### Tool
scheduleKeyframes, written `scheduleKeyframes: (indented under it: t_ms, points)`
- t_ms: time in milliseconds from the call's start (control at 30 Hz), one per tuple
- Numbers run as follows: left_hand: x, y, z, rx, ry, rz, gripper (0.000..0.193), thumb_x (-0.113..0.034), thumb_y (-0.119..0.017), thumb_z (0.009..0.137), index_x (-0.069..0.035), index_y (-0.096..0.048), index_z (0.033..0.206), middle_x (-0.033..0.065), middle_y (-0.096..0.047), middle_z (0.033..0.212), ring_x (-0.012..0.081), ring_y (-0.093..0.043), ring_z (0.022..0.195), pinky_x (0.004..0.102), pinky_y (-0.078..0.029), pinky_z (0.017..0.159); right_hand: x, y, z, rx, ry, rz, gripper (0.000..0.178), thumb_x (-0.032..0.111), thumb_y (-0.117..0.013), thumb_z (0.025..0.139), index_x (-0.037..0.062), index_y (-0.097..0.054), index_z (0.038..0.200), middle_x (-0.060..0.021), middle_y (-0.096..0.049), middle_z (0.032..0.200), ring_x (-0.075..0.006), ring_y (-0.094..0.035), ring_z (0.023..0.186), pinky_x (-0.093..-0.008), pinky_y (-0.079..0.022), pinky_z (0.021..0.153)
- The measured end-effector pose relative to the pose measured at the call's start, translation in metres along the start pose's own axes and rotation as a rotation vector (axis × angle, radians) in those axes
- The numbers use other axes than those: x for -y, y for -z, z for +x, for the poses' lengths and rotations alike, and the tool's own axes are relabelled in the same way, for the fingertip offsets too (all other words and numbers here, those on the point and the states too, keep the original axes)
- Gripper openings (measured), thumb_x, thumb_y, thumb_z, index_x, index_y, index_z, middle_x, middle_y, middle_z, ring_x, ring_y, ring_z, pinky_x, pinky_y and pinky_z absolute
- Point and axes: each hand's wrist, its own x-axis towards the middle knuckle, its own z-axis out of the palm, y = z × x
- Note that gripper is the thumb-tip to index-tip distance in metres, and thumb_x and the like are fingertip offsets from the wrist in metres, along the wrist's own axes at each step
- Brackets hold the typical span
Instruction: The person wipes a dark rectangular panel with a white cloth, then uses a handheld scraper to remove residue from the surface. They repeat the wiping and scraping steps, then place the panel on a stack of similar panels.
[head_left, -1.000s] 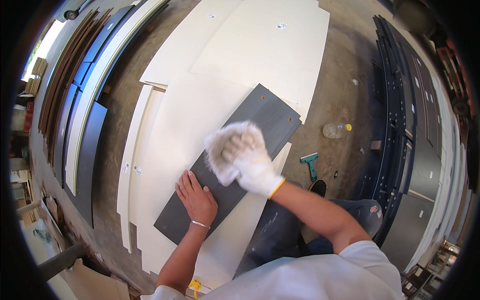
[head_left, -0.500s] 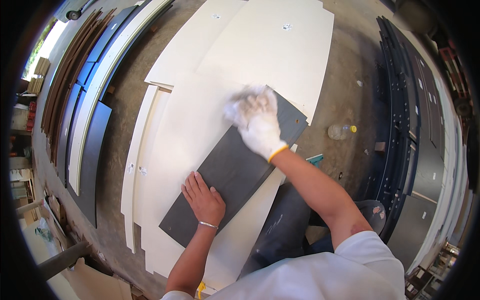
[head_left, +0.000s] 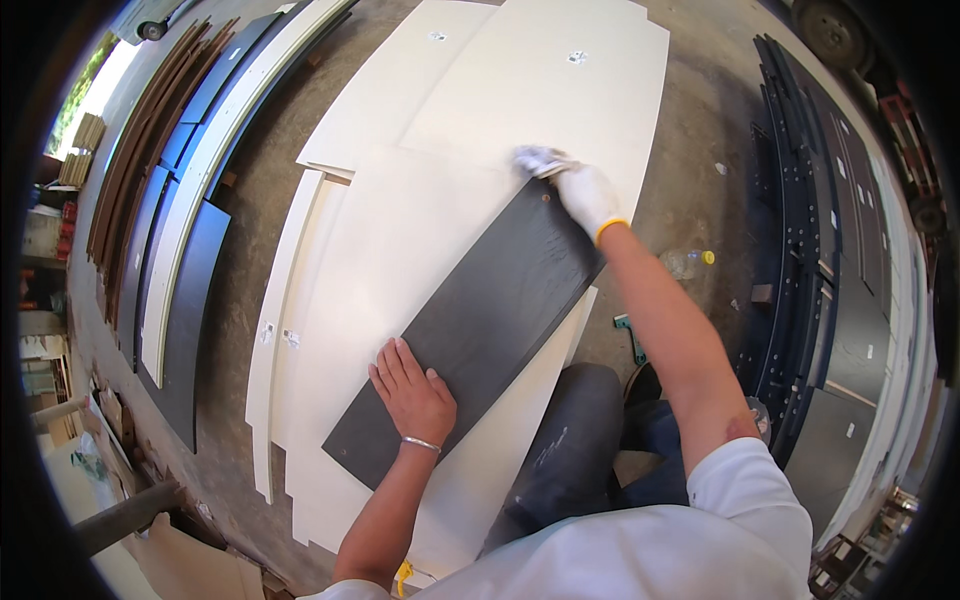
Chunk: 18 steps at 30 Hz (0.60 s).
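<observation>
A dark grey panel point(head_left: 470, 300) lies slantwise across a stack of cream-white boards point(head_left: 440, 180). My bare left hand point(head_left: 415, 388) rests flat on the panel's near end, fingers stretched out and a silver bangle at the wrist. At the far end my right hand point(head_left: 588, 198), in a white knitted glove with a yellow cuff, is closed on a whitish rag point(head_left: 540, 160). The rag is smeared by motion and sits at the panel's far corner, partly over the white board. Wet-looking streaks show on the panel beside the glove.
Brown, blue and dark boards point(head_left: 195, 260) are stacked along the left. Dark panels with holes point(head_left: 800, 230) stand on the right. A clear bottle with a yellow cap point(head_left: 690, 262) and a green tool point(head_left: 632, 338) are on the concrete floor near my knee. A wheel point(head_left: 830, 30) shows at upper right.
My right hand has moved with the rag to the right and farther away, to the panel's far corner. My left hand stays at the near end.
</observation>
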Motion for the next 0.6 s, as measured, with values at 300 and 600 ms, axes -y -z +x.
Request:
scheduleKeyframes:
  t_ms: [300, 600]
  points:
    - [-0.003, 0.003, 0.003, 0.045, 0.028, -0.002, 0.074, -0.016, -0.059, 0.092, 0.013, -0.036, 0.155, 0.0300, -0.038, 0.161, 0.0458, -0.032, 0.154, 0.0621, -0.015, 0.130, 0.070, 0.054, -0.139, -0.189, 0.057, -0.271, 0.049, 0.026, -0.062, 0.097, 0.0061, -0.066, 0.142, -0.0178, -0.061, 0.151, -0.0381, -0.048, 0.148, -0.0530, -0.025, 0.129]
    - [0.001, -0.001, -0.001, 0.065, 0.020, 0.019, 0.076, -0.020, -0.061, 0.092, 0.013, -0.035, 0.156, 0.0303, -0.038, 0.161, 0.0465, -0.030, 0.153, 0.0632, -0.014, 0.129, 0.094, -0.009, -0.116, 0.109, 0.130, -0.269, 0.047, 0.033, -0.056, 0.101, 0.0164, -0.067, 0.144, -0.0129, -0.059, 0.157, -0.0286, -0.044, 0.154, -0.0535, -0.012, 0.132]
